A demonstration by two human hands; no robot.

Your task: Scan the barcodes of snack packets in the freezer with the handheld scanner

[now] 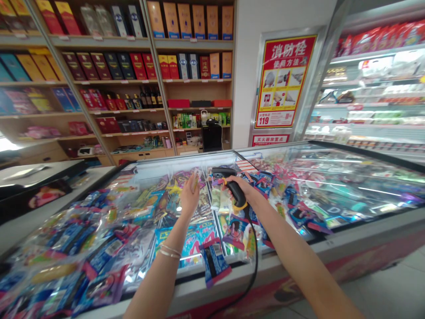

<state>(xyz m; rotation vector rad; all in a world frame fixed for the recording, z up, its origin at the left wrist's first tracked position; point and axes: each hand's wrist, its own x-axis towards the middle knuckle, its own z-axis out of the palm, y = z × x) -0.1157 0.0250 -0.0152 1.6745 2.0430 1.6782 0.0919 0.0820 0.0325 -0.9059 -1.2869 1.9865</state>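
My right hand (239,186) is wrapped round the grip of a black and yellow barcode scanner (236,195), whose head points left. A black cable (255,257) runs from its base down over the freezer's front edge. My left hand (190,195), with bangles on the wrist, is raised just left of the scanner head. Its fingers are closed on a small clear packet (196,180) with something yellowish inside; the fingers hide part of it. Below the hands, a blue and pink snack packet (214,261) lies on the glass near the front edge.
A chest freezer (265,270) with a glass top spans the view. Many wrapped packets (102,254) are heaped on its left, and more packets (303,215) lie right of the scanner. Behind stand shelves of boxes (192,79), a fire hydrant sign (285,82) and a stocked refrigerated display (375,93).
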